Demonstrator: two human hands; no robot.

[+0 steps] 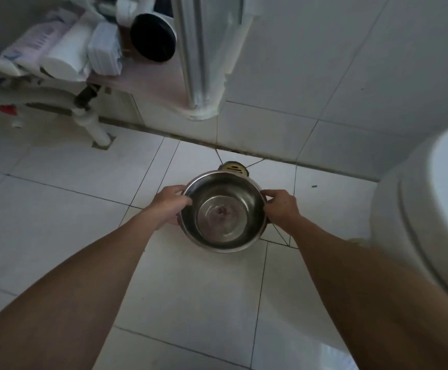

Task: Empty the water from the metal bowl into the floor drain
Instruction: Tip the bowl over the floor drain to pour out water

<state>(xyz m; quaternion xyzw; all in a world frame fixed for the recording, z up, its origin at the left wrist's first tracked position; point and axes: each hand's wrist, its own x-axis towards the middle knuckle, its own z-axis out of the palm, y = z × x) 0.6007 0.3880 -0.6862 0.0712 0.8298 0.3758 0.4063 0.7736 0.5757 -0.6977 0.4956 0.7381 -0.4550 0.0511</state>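
A round metal bowl (224, 212) is held level over the white tiled floor, with clear water in its bottom. My left hand (168, 206) grips its left rim and my right hand (281, 206) grips its right rim. Just beyond the bowl's far edge, a brass-coloured round floor drain (234, 168) shows in the floor near the wall, partly hidden by the bowl.
A white toilet (426, 209) stands at the right. A white drain pipe (97, 129) enters the floor at the left, under a shelf with tissue packs (57, 49). A tiled wall (324, 76) and a metal door frame (199, 62) lie ahead.
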